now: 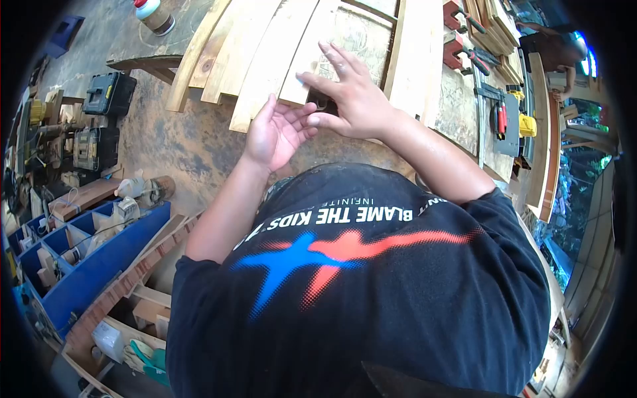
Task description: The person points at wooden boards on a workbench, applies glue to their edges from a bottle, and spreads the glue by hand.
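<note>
My left hand (275, 134) is turned palm up with its fingers loosely apart, just off the near ends of the boards. My right hand (355, 96) has its fingers spread over a pale wooden board (306, 63), and its thumb points toward the left fingertips. Whitish smears show on the right fingers. Neither hand holds anything visible. Several light planks (255, 50) lie side by side on the workbench (458, 99), their ends uneven toward me. Beyond the right hand, a wooden frame surrounds a worn, stained surface (365, 41).
A red-capped bottle (156, 18) stands at the upper left. Black toolboxes (109, 93) and a blue divided bin (99, 265) are on the left. Red clamps (454, 50) and a black-and-red bar clamp (501, 119) lie on the right, near stacked wood strips (494, 40). Another person (554, 56) is at far right.
</note>
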The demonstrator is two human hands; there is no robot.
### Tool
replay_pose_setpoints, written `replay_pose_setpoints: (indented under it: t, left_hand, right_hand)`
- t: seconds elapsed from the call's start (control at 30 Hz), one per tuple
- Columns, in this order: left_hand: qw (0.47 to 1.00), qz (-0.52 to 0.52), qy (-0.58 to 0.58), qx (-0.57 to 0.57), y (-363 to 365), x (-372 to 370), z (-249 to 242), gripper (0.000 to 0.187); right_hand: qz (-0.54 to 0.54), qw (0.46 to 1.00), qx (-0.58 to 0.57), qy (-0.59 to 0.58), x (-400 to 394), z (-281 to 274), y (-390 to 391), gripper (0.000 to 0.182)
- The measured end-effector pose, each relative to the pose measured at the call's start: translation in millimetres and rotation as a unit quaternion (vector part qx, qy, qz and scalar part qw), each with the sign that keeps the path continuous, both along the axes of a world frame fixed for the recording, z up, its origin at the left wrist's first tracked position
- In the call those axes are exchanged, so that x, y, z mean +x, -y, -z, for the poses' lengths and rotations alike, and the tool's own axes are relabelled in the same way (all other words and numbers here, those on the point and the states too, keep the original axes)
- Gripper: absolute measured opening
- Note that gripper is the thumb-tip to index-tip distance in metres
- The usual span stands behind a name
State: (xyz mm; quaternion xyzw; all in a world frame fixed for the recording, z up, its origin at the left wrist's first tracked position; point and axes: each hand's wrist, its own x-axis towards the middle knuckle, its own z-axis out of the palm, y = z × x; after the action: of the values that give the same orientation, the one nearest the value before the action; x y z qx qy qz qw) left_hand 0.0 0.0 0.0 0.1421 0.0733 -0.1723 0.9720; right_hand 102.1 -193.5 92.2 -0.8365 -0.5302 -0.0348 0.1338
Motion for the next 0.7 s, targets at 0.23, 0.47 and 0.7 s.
replay_pose_setpoints:
  t: [0.23,0.47,0.7]
  left_hand:
    - [0.997,-0.075,-0.013,0.015,23.0,0.2,-6.9,0.050]
    - [0.992,-0.108,-0.048,0.046,32.8,0.7,-20.5,0.047]
    - [0.995,-0.087,-0.002,0.054,34.4,-0.5,-13.5,0.047]
  right_hand:
    - [-0.017,0.999,0.029,0.005,1.1,1.1,-2.6,0.077]
    - [-0.022,0.995,0.078,-0.052,3.5,3.5,10.2,0.070]
    - [-0.140,0.977,0.136,-0.083,17.6,7.0,19.3,0.065]
